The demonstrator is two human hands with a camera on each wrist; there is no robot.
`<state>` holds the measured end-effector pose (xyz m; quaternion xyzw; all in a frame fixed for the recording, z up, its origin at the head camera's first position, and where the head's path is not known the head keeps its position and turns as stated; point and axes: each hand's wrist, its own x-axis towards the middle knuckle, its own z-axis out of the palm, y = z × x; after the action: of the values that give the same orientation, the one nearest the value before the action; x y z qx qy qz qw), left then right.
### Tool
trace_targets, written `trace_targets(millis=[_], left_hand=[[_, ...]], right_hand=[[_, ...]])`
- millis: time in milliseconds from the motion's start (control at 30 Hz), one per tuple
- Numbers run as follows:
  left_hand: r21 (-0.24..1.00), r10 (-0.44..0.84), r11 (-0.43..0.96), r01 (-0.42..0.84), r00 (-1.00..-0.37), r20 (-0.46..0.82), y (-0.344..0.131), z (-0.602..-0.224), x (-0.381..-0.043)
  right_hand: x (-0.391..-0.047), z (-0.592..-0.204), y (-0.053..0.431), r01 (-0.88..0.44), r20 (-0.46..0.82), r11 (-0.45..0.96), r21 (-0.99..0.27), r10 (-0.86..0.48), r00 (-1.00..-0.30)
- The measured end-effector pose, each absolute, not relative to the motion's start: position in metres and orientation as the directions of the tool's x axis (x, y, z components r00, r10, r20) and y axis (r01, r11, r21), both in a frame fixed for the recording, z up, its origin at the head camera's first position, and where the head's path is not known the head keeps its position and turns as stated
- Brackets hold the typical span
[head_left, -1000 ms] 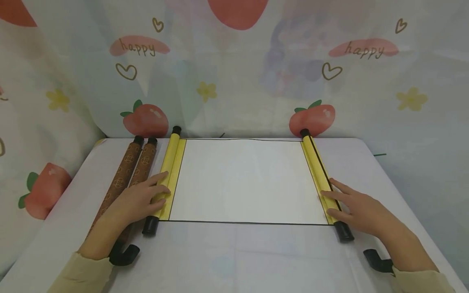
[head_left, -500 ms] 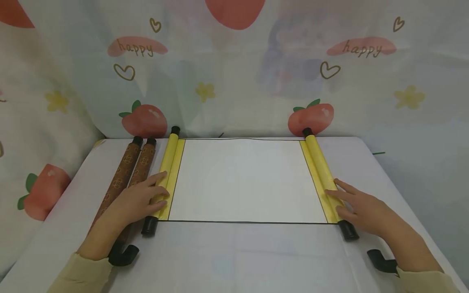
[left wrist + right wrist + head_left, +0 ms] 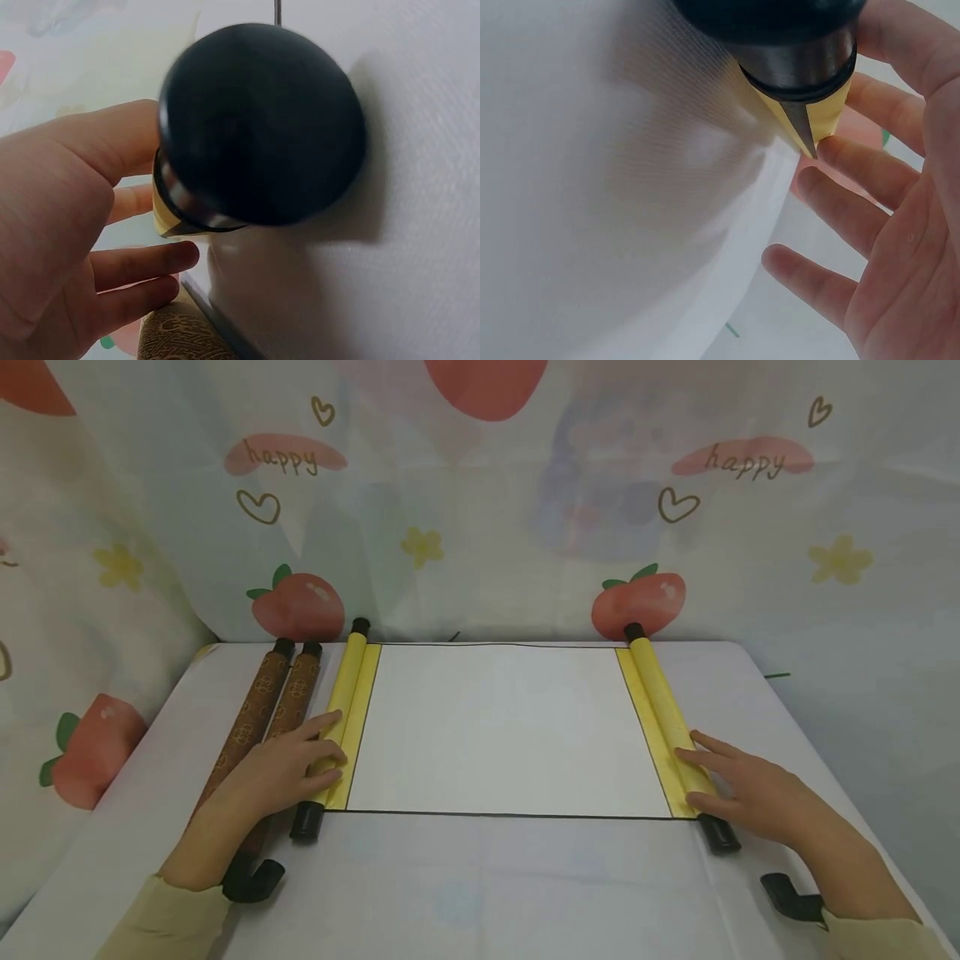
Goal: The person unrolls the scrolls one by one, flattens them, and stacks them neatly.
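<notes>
A scroll with a blank white sheet (image 3: 502, 727) lies unrolled flat between two yellow rollers with black end knobs. On the left roller (image 3: 347, 681) rests my left hand (image 3: 273, 772), fingertips and thumb on top of it. In the left wrist view, the black knob (image 3: 262, 124) hides part of that roller, and the lower fingers stand apart from it. My right hand (image 3: 753, 789) touches the right roller (image 3: 660, 693) with extended fingers and thumb. The right wrist view shows the fingers (image 3: 847, 214) spread, with the upper ones against the yellow roller end (image 3: 829, 112).
Two brown patterned sticks (image 3: 251, 718) with black ends lie left of the scroll, partly under my left forearm. A black hooked handle (image 3: 791, 897) sits by my right wrist. The white-covered table (image 3: 480, 885) meets a printed cloth backdrop (image 3: 480, 527).
The right roller has turned and shifted slightly right, and the black line along it is out of sight. My right hand has moved right with it. The left hand stays in place.
</notes>
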<state>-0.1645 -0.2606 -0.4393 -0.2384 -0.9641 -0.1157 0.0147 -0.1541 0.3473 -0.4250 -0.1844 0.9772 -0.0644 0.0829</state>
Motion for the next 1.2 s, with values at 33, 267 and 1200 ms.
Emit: trace_targets(millis=[33, 267, 1200], left_hand=[[0.217, 0.456, 0.859, 0.464, -0.886, 0.085, -0.261, -0.439, -0.164], [0.22, 0.459, 0.857, 0.466, -0.884, 0.086, -0.262, -0.441, -0.164], [0.632, 0.457, 0.647, 0.426, -0.88, 0.126, -0.27, -0.41, -0.138]], right_hand=[[-0.154, -0.425, 0.347, -0.348, -0.137, 0.924, -0.157, -0.369, -0.919], [-0.154, -0.423, 0.346, -0.341, -0.155, 0.925, -0.171, -0.367, -0.917], [-0.184, -0.375, 0.221, -0.516, -0.025, 0.742, -0.428, -0.58, -0.814]])
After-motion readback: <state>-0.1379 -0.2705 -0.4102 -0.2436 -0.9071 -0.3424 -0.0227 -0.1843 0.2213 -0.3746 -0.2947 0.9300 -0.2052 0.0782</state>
